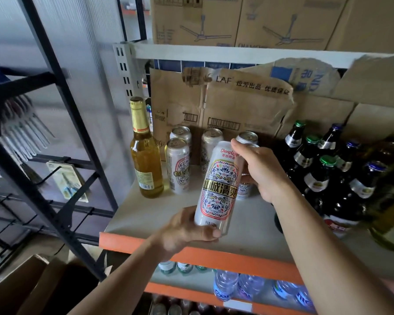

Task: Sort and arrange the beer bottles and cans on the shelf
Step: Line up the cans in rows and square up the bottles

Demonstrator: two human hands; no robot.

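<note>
A tall silver patterned beer can [218, 185] is held tilted above the white shelf board [146, 214]. My left hand [187, 230] grips its bottom end. My right hand [264, 171] grips its upper part, thumb near the top rim. Behind it several matching cans [178, 164] stand upright on the shelf. A clear bottle of golden beer [145, 151] stands at the left. A cluster of dark brown bottles [321, 169] with green and blue caps fills the right side.
Torn cardboard boxes [232, 98] line the shelf's back. An orange beam [191, 251] edges the front. Water bottles [237, 285] lie on the shelf below. A black rack [62, 105] with hanging tools stands to the left. Boxes [237, 19] sit on the top shelf.
</note>
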